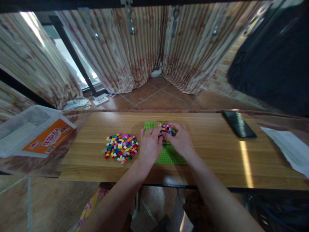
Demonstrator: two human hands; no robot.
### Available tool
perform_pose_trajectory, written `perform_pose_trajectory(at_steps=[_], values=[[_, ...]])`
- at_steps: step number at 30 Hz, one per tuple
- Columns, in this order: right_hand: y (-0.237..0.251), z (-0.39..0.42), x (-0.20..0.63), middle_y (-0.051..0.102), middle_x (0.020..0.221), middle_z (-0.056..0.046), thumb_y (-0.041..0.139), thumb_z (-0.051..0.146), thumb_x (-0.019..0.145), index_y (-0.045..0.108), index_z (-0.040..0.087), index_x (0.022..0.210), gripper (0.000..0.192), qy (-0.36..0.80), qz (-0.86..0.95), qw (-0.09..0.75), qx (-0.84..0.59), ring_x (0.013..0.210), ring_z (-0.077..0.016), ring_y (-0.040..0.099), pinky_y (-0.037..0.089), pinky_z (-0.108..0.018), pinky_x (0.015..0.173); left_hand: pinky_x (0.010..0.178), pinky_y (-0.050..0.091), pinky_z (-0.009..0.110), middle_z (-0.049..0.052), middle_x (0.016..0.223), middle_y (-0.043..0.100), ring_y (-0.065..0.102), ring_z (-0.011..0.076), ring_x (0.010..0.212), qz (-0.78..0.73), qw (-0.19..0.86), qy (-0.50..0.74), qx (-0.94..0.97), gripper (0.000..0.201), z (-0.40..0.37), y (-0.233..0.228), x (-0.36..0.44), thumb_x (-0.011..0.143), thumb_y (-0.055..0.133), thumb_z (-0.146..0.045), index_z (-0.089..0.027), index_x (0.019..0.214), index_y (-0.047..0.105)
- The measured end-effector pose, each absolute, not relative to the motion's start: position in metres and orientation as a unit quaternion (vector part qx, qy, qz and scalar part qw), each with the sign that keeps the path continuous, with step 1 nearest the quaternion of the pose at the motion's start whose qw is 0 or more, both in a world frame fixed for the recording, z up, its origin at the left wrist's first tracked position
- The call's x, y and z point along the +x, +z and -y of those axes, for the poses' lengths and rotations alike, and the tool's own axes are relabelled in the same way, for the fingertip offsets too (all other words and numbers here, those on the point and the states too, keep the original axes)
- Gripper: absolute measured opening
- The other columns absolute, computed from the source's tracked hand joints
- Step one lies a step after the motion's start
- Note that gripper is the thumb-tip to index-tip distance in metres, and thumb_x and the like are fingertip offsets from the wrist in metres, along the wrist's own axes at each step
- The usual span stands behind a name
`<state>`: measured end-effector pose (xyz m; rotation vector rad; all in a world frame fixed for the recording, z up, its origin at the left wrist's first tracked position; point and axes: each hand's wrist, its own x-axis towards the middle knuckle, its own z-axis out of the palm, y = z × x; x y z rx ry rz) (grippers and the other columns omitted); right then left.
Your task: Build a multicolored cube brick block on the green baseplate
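A green studded baseplate [171, 155] lies on the wooden table, with rows of small multicoloured building bricks [171, 129] fixed on its upper part. My left hand [151, 143] is over the plate's left side, its fingers bent and closed near the bricks. From the right, my right hand [181, 139] reaches over the plate, thumb and fingers pinched close to the left fingertips. Whatever is between the fingertips of either hand is too small and hidden to make out. Left of my left hand lies a loose pile of mixed-colour bricks [120, 146].
A clear plastic tub [36, 129] with an orange label stands at the left end. On the right of the wooden table [212, 161] lie a black phone [238, 125] and white paper [287, 146]. Striped curtains [145, 48] hang beyond the table.
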<state>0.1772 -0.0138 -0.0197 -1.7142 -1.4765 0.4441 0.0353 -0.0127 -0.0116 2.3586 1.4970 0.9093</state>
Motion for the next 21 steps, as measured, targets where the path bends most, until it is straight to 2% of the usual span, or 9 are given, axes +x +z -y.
perform_pose_trajectory(at_steps=[11, 16, 21], values=[[-0.02, 0.016, 0.178, 0.061, 0.11, -0.011, 0.068, 0.039, 0.074, 0.064, 0.02, 0.111, 0.042, 0.184, 0.596, 0.406, -0.668, 0.104, -0.0247, 0.056, 0.044, -0.043, 0.093, 0.101, 0.038, 0.042, 0.002, 0.095, 0.072, 0.065, 0.02, 0.094, -0.487, 0.15, 0.311, 0.802, 0.03, 0.01, -0.007, 0.029, 0.081, 0.061, -0.011, -0.022, 0.109, 0.062], [-0.019, 0.018, 0.181, 0.062, 0.11, -0.01, 0.064, 0.045, 0.078, 0.064, 0.02, 0.114, 0.044, 0.192, 0.602, 0.397, -0.665, 0.103, -0.0246, 0.057, 0.044, -0.043, 0.094, 0.087, 0.049, 0.033, 0.005, 0.093, 0.073, 0.067, 0.0185, 0.087, -0.519, 0.163, 0.307, 0.781, 0.028, -0.006, 0.0, 0.002, 0.082, 0.054, -0.011, -0.018, 0.106, 0.065], [-0.021, 0.018, 0.184, 0.064, 0.106, -0.011, 0.056, 0.049, 0.084, 0.067, 0.02, 0.109, 0.04, 0.192, 0.6, 0.403, -0.664, 0.096, -0.0237, 0.058, 0.046, -0.042, 0.088, 0.076, 0.051, 0.028, 0.005, 0.089, 0.074, 0.067, 0.0175, 0.081, -0.55, 0.201, 0.2, 0.786, 0.022, -0.027, 0.002, -0.048, 0.082, 0.051, -0.014, -0.018, 0.089, 0.071]])
